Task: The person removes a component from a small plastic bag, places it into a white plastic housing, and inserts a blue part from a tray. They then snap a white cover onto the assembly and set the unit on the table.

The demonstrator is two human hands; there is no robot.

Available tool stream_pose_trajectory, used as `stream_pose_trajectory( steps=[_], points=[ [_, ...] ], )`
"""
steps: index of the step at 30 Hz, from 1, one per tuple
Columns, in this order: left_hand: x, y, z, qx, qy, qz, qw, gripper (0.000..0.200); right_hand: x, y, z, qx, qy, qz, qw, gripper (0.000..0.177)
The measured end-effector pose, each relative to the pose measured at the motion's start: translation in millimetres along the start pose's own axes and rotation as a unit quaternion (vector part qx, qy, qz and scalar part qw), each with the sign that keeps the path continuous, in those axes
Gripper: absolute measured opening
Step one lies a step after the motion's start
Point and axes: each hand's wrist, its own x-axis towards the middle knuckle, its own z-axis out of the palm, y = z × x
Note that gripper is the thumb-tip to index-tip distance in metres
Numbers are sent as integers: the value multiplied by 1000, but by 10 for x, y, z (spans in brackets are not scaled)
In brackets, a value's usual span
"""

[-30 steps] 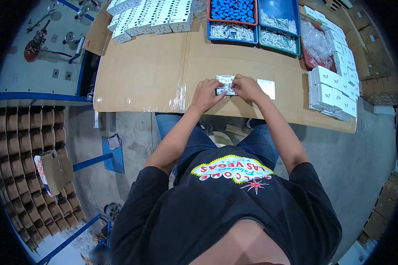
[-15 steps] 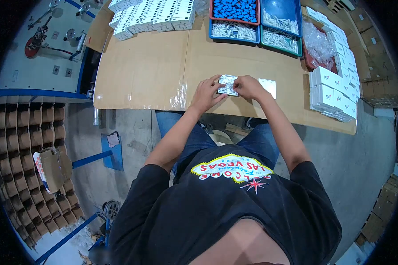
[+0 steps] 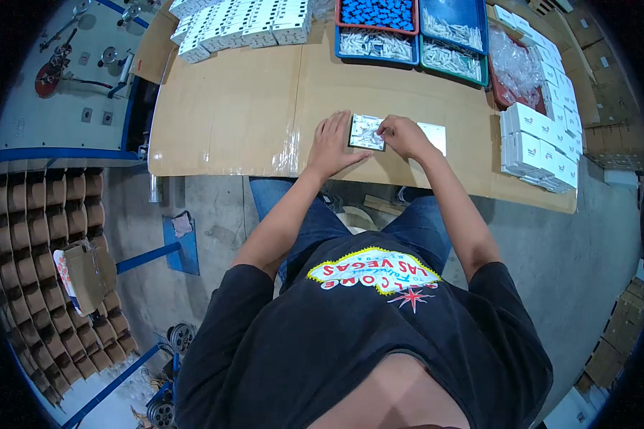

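A small white open box or tray [image 3: 366,134] with whitish contents lies on the cardboard-covered table in front of me; its contents are too small to make out. My left hand [image 3: 329,145] rests flat just left of it, fingers stretched out, the thumb near its lower edge. Over its right side, my right hand [image 3: 406,138] has thumb and fingers pinched together; whatever they hold is hidden. A flat white card or sheet [image 3: 434,137] lies on the table, partly behind my right hand and wrist.
Stacked white boxes stand at the back left [image 3: 275,30] and right [image 3: 540,149]. Trays of blue pieces [image 3: 379,16] and white pieces [image 3: 376,46] sit at the back, beside clear plastic bags [image 3: 514,68]. A cardboard divider grid [image 3: 43,243] is at the lower left.
My left hand has drawn off the small white box, its fingers now straightened beside it. My right hand has lifted slightly and stays pinched at the box's right side.
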Motion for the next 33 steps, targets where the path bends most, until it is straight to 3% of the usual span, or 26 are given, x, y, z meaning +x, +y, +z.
stream_pose_trajectory(
  steps=[3,16,23,25,33],
  points=[
    [12,-4,2,4,-1,-3,1000,112,-21,22,3,8,45,-18,999,18],
    [69,48,-4,-7,0,-40,999,102,-200,-136,17,-28,15,9,999,15],
    [86,107,-34,-5,21,-30,999,104,-125,-60,19,-14,31,-34,999,18],
    [83,144,-36,31,19,-30,999,107,-32,-58,-52,56,46,-36,997,17],
    [84,136,-49,56,-38,-63,996,106,850,103,-797,49,154,-47,986,18]
  ],
)
